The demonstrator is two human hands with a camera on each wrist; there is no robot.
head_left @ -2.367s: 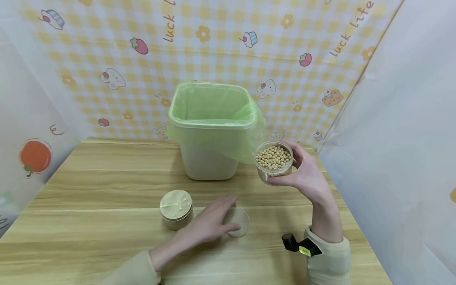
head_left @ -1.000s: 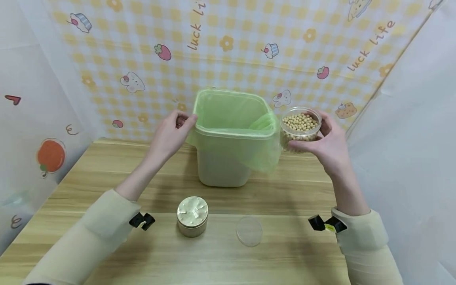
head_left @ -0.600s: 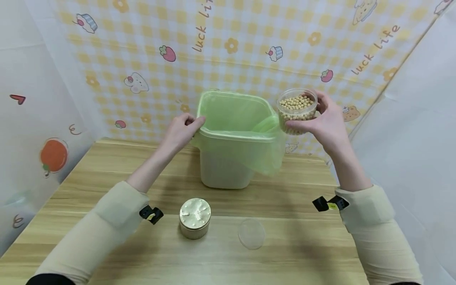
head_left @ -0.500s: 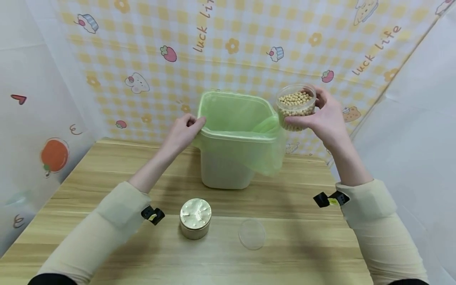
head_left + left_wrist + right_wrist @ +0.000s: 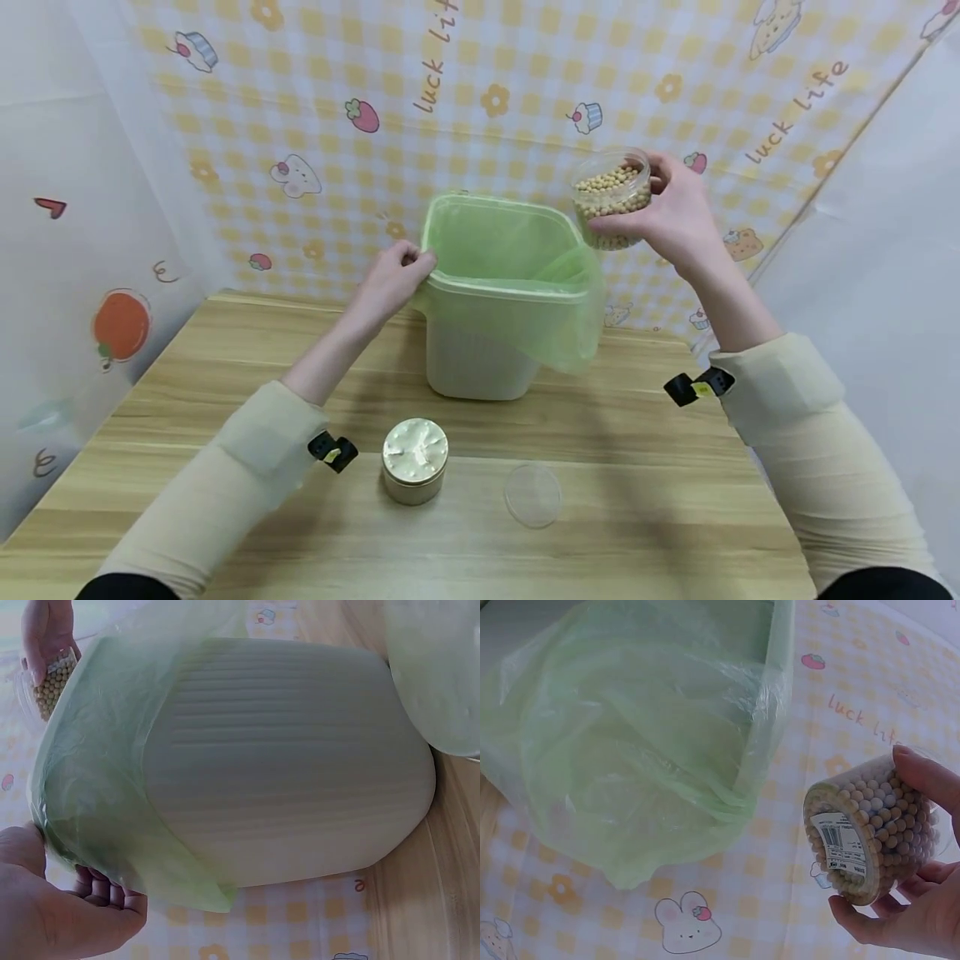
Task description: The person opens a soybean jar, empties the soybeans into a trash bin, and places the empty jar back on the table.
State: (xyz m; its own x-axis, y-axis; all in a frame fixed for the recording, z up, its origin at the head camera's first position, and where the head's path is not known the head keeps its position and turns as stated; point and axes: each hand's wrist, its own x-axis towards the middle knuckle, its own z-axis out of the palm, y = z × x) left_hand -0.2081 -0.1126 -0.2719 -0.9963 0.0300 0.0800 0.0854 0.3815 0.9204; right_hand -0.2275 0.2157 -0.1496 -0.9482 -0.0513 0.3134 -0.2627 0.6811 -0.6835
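A pale bin (image 5: pixel 480 362) lined with a green plastic bag (image 5: pixel 558 329) stands at the back of the table. My left hand (image 5: pixel 393 279) grips its left rim, thumb on the edge and fingers curled below, as the left wrist view (image 5: pixel 64 915) also has it. Right of the bin and above its rim, my right hand (image 5: pixel 678 212) holds a clear, lidless jar of round beige beans (image 5: pixel 611 198), thumb in front. The jar leans left towards the bin's mouth. On its base, in the right wrist view, is a label (image 5: pixel 840 844).
A round golden tin (image 5: pixel 414 458) with a crinkled top stands in front of the bin. To its right, a clear disc (image 5: pixel 533 497) lies flat on the wooden table (image 5: pixel 622 533). A patterned cloth (image 5: pixel 495 150) hangs behind the bin.
My left hand has left the clear disc and taken hold of the bin's rim. My right hand has raised the jar beside the bin and tipped it left.
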